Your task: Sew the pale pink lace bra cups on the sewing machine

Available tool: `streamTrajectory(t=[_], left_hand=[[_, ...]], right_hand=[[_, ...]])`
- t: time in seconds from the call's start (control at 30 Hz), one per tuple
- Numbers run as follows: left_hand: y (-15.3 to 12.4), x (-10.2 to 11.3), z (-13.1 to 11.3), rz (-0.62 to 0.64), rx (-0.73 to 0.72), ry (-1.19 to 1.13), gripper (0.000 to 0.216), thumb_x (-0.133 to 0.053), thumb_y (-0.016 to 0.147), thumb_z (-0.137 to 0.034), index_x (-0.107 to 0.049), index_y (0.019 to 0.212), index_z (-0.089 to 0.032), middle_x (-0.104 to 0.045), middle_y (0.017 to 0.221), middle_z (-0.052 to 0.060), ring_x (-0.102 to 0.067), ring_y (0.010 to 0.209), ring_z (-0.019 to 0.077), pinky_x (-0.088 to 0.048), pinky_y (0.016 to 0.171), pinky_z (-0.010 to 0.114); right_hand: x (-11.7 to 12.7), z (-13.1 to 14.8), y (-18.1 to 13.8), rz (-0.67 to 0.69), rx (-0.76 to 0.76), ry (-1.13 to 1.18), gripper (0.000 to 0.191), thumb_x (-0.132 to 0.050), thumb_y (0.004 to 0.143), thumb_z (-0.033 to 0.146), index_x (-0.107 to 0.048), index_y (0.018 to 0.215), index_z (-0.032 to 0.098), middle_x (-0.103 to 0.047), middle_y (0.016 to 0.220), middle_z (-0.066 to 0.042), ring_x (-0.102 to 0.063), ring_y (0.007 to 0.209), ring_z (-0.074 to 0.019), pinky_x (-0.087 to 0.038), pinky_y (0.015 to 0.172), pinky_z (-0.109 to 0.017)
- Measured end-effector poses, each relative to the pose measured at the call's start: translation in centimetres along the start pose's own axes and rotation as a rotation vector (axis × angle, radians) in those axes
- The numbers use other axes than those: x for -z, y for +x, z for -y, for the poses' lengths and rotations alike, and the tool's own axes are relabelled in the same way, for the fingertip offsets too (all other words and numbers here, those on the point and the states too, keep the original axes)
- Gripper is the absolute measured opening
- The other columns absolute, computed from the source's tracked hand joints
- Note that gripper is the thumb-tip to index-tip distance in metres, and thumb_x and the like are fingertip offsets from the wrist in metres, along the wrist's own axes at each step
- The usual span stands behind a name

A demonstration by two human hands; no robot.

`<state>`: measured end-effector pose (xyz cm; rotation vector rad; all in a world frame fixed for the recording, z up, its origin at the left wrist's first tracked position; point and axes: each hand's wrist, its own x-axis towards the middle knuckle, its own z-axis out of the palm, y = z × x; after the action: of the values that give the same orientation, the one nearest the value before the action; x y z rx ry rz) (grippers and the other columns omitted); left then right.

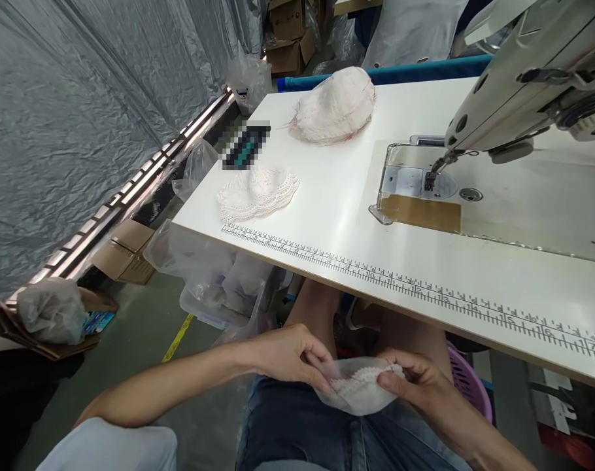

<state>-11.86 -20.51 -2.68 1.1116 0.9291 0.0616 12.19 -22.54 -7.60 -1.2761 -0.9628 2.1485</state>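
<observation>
Over my lap, a small white piece of lacy fabric with a sheer layer (pixel 359 396) is stretched between my two hands. My left hand (pixel 295 356) pinches its left edge, fingertips partly hidden in the sheer cloth. Thumb and fingers of my right hand (pixel 412 379) grip the other end, by the lace band. Up on the white table (pixel 322 196) lies a white lacy piece shaped like a cap (pixel 258 194). Farther back sits a larger rounded white fabric piece, perhaps several stacked together (pixel 334 108), with reddish threads at its edge.
A sewing machine (pixel 527 85) stands on the right of the table, its needle area (pixel 431 180) over a metal plate. A printed ruler (pixel 366 271) runs along the front edge. Below are a clear plastic bin (pixel 223 301), a cardboard box (pixel 125 252) and a purple basket (pixel 469 383).
</observation>
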Motion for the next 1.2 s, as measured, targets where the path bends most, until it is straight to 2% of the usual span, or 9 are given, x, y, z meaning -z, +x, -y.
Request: streamTrajectory(t=[0.13, 0.27, 0.5, 0.63, 0.73, 0.87, 1.0, 1.1, 1.2], left_hand=[[0.0, 0.1, 0.2, -0.023, 0.032, 0.012, 0.032, -0.071, 0.070, -0.036, -0.073, 0.093, -0.014, -0.072, 0.081, 0.004, -0.065, 0.076, 0.0151, -0.049, 0.068, 0.018], [-0.1, 0.3, 0.2, 0.013, 0.007, -0.017, 0.026, -0.067, 0.075, -0.030, -0.073, 0.095, -0.016, -0.072, 0.081, 0.003, -0.066, 0.077, 0.0141, -0.049, 0.071, 0.018], [-0.3, 0.8, 0.3, 0.041, 0.008, -0.017, 0.028, -0.067, 0.076, -0.035, -0.072, 0.099, -0.019, -0.072, 0.087, 0.001, -0.065, 0.084, 0.0146, -0.049, 0.074, 0.018], [0.3, 0.3, 1.5, -0.014, -0.033, -0.045, 0.039, -0.077, 0.064, -0.038, -0.072, 0.097, -0.018, -0.072, 0.086, 0.000, -0.065, 0.080, 0.0142, -0.048, 0.073, 0.018], [0.6, 0.0, 2.0, -0.079, -0.045, -0.059, 0.030, -0.075, 0.066, -0.035, -0.074, 0.089, -0.016, -0.072, 0.079, 0.000, -0.064, 0.071, 0.0127, -0.047, 0.068, 0.017], [0.2, 0.4, 1.3, -0.049, -0.050, -0.036, 0.021, -0.071, 0.070, -0.030, -0.074, 0.084, -0.014, -0.072, 0.075, 0.002, -0.063, 0.069, 0.0129, -0.047, 0.067, 0.018], [-0.2, 0.4, 0.3, -0.004, -0.059, -0.010, 0.032, -0.075, 0.066, -0.032, -0.073, 0.093, -0.015, -0.072, 0.083, 0.002, -0.063, 0.074, 0.0143, -0.046, 0.070, 0.018], [0.2, -0.1, 0.1, -0.029, -0.082, 0.014, 0.039, -0.077, 0.063, -0.038, -0.072, 0.094, -0.014, -0.071, 0.081, 0.002, -0.062, 0.071, 0.0139, -0.044, 0.065, 0.017], [0.5, -0.6, 0.0, -0.076, -0.065, 0.035, 0.036, -0.074, 0.065, -0.040, -0.073, 0.088, -0.012, -0.069, 0.073, 0.003, -0.060, 0.066, 0.0129, -0.042, 0.058, 0.017]], right_hand=[[-0.3, 0.1, -0.3, -0.027, -0.017, 0.011, 0.028, -0.078, 0.062, 0.045, -0.070, 0.069, 0.019, -0.066, 0.065, -0.001, -0.057, 0.063, -0.0159, -0.045, 0.061, -0.026], [-0.7, 0.4, -0.4, -0.052, -0.032, 0.018, 0.031, -0.079, 0.060, 0.047, -0.070, 0.068, 0.019, -0.065, 0.065, -0.002, -0.057, 0.062, -0.0161, -0.044, 0.060, -0.026], [-0.8, 0.3, -0.1, -0.072, -0.045, -0.033, 0.035, -0.077, 0.059, 0.052, -0.068, 0.068, 0.019, -0.064, 0.063, -0.001, -0.056, 0.060, -0.0167, -0.044, 0.058, -0.028], [-0.8, 0.2, 0.0, -0.057, -0.062, 0.004, 0.033, -0.077, 0.061, 0.049, -0.067, 0.068, 0.018, -0.063, 0.062, -0.001, -0.055, 0.055, -0.0147, -0.042, 0.055, -0.026], [-0.9, 0.3, -0.1, -0.041, -0.056, 0.064, 0.028, -0.078, 0.062, 0.045, -0.068, 0.068, 0.019, -0.064, 0.062, 0.001, -0.055, 0.056, -0.0133, -0.042, 0.056, -0.024], [-1.3, 0.5, -0.3, -0.030, -0.027, 0.071, 0.027, -0.079, 0.061, 0.043, -0.070, 0.068, 0.018, -0.065, 0.063, 0.000, -0.055, 0.059, -0.0134, -0.041, 0.060, -0.024], [-2.1, 0.8, -0.5, 0.004, -0.029, 0.058, 0.027, -0.079, 0.061, 0.042, -0.071, 0.067, 0.017, -0.062, 0.061, 0.001, -0.051, 0.057, -0.0111, -0.036, 0.056, -0.022], [-2.6, 1.1, -0.7, 0.060, -0.036, 0.022, 0.026, -0.077, 0.064, 0.043, -0.071, 0.068, 0.018, -0.061, 0.060, 0.002, -0.049, 0.056, -0.0106, -0.035, 0.055, -0.021], [-2.5, 1.4, -0.9, 0.078, -0.010, -0.048, 0.028, -0.073, 0.069, 0.045, -0.071, 0.071, 0.018, -0.061, 0.063, 0.001, -0.050, 0.059, -0.0116, -0.036, 0.057, -0.022]])
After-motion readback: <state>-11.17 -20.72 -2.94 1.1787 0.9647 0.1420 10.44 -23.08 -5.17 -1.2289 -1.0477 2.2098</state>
